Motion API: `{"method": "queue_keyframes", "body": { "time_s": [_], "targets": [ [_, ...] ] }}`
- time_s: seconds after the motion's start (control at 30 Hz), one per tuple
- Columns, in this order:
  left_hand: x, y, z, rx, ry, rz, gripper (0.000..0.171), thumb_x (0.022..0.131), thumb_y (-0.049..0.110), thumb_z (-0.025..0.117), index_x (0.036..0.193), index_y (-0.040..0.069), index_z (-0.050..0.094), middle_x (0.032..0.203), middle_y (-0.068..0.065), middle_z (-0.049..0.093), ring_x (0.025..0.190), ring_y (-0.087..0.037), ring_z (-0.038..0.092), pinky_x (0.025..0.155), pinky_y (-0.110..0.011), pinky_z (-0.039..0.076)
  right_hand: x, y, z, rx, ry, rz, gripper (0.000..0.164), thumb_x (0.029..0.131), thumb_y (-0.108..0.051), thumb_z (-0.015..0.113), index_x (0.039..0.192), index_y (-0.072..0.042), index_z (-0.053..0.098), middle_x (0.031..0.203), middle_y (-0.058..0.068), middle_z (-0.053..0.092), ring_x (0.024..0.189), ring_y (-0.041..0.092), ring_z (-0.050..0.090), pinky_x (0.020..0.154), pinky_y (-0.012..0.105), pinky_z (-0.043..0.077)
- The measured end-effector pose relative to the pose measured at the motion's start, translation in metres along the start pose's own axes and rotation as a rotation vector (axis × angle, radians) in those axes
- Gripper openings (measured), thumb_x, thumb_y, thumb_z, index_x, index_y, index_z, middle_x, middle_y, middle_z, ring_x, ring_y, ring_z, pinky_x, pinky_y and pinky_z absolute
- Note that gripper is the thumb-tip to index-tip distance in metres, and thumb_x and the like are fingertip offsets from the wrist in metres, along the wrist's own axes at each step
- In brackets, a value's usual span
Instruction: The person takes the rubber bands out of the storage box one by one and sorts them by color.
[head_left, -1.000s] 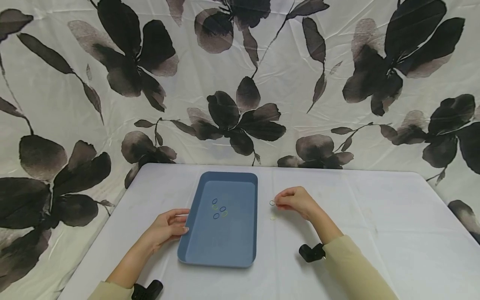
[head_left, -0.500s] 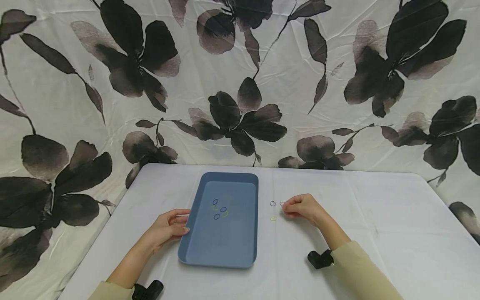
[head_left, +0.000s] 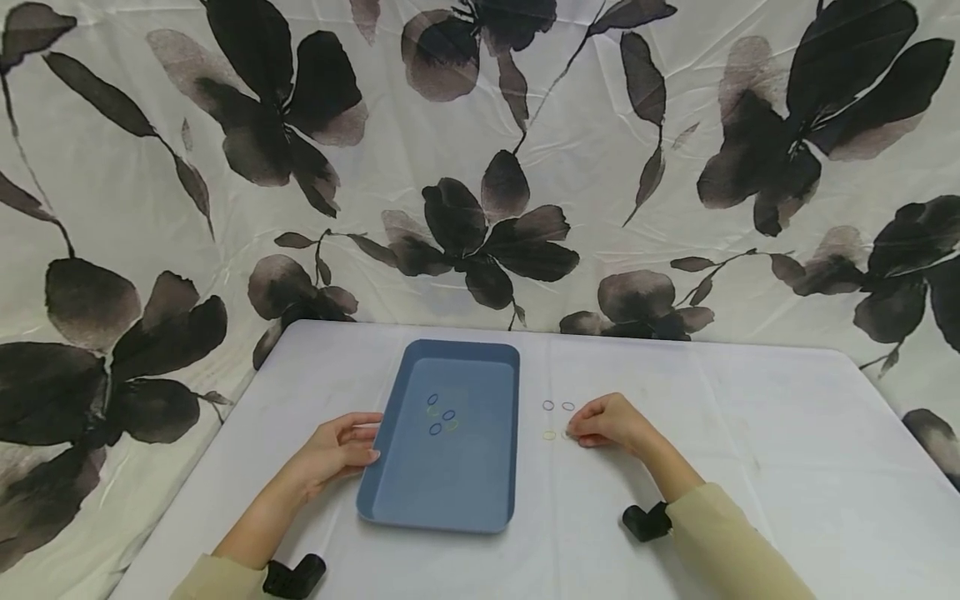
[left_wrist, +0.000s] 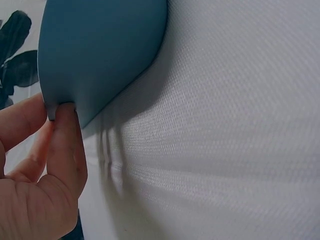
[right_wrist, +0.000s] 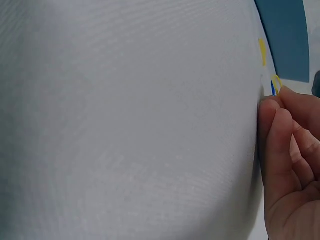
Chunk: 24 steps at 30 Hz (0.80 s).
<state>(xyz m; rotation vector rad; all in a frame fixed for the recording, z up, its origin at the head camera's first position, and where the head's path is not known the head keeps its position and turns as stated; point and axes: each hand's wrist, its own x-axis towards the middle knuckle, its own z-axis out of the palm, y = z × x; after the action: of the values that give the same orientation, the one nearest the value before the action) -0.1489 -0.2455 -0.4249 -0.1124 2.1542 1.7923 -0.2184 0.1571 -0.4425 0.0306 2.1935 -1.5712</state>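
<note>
A blue tray (head_left: 437, 492) lies on the white-covered table, and my left hand (head_left: 328, 454) grips its left rim. The left wrist view shows thumb and fingers on either side of the tray's edge. To the right of the tray, my right hand (head_left: 617, 423) pinches a thin yellow band (right_wrist: 277, 81) low at the tabletop. Left of those fingertips lies another yellow band (head_left: 550, 436). Behind these two are a dark blue band (head_left: 548, 406) and a second dark band (head_left: 568, 407), side by side. My fingers hide most of the held band.
Inside the tray are several thin bands, blue ones (head_left: 448, 415) and yellow ones (head_left: 452, 425). The white table (head_left: 750, 433) extends to the right of my right hand. A floral cloth (head_left: 480, 100) hangs behind the table's far edge.
My right hand has set down a dark band beside the first blue one, then moved nearer, where it now holds a yellow band. The left hand stays on the tray.
</note>
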Motion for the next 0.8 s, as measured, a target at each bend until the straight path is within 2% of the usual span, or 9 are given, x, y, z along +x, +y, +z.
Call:
{"method": "queue_keyframes", "body": {
  "time_s": [0.13,0.3,0.5,0.8],
  "targets": [
    [-0.0028,0.0001,-0.001,0.015,0.0,-0.012,0.064,0.081,-0.005,0.066,0.137,-0.009,0.035,0.13,-0.03,0.045,0.107,-0.025,0.055,0.076,-0.03,0.051,0.0007,-0.0009,0.0014,-0.056,-0.038,-0.012,0.007,0.08,0.003,0.069,0.085,0.008,0.069,0.075,0.011,0.069,0.057,0.01,0.06,0.055,0.022,0.051],
    [-0.0021,0.002,0.0,0.006,-0.014,-0.008,0.065,0.081,-0.004,0.066,0.137,-0.008,0.034,0.129,-0.03,0.045,0.107,-0.026,0.056,0.077,-0.031,0.051,0.001,-0.003,-0.0006,-0.112,-0.043,-0.025,0.007,0.079,0.002,0.07,0.084,0.007,0.07,0.073,0.009,0.068,0.055,0.009,0.058,0.054,0.021,0.05],
    [0.0002,0.0029,0.0011,-0.002,-0.015,-0.001,0.064,0.081,-0.005,0.065,0.137,-0.01,0.034,0.128,-0.03,0.045,0.105,-0.024,0.057,0.077,-0.03,0.051,0.0001,-0.0039,-0.0043,-0.139,-0.069,-0.046,0.01,0.079,0.0,0.071,0.085,0.008,0.07,0.072,0.006,0.068,0.054,0.007,0.056,0.053,0.019,0.048],
    [0.0011,0.0019,-0.0001,-0.014,-0.018,0.008,0.064,0.081,-0.006,0.065,0.136,-0.01,0.034,0.127,-0.029,0.047,0.102,-0.021,0.058,0.076,-0.03,0.052,-0.0028,-0.0084,-0.0069,-0.163,-0.057,-0.06,0.01,0.079,0.0,0.071,0.085,0.008,0.07,0.074,0.006,0.068,0.056,0.007,0.055,0.055,0.021,0.049]
  ]
}}
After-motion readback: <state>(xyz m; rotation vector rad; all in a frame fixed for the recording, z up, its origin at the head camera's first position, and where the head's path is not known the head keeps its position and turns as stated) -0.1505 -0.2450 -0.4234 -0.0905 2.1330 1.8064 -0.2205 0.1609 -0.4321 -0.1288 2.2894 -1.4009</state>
